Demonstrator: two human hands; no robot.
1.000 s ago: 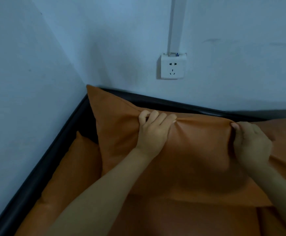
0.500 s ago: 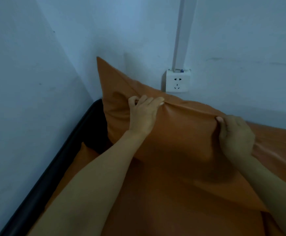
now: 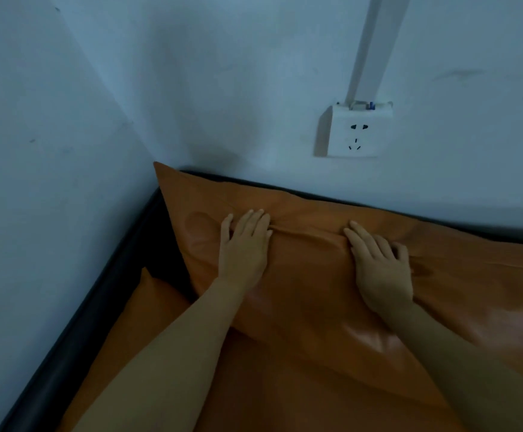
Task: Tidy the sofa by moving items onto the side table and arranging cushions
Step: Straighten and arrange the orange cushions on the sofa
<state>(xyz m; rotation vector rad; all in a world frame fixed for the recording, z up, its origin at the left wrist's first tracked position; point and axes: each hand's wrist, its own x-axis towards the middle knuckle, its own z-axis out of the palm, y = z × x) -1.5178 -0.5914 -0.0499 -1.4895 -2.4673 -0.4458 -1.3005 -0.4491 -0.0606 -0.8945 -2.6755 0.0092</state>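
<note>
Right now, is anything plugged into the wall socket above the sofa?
No, the socket shows bare slots with no plug in them, above the cushion.

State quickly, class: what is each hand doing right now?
Left hand: open, fingers flat, pressing on the orange cushion.
Right hand: open, fingers spread, pressing on the same cushion.

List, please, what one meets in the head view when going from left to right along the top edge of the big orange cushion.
Cushion corner → left hand → right hand. Both hands lie flat on the orange cushion.
</note>
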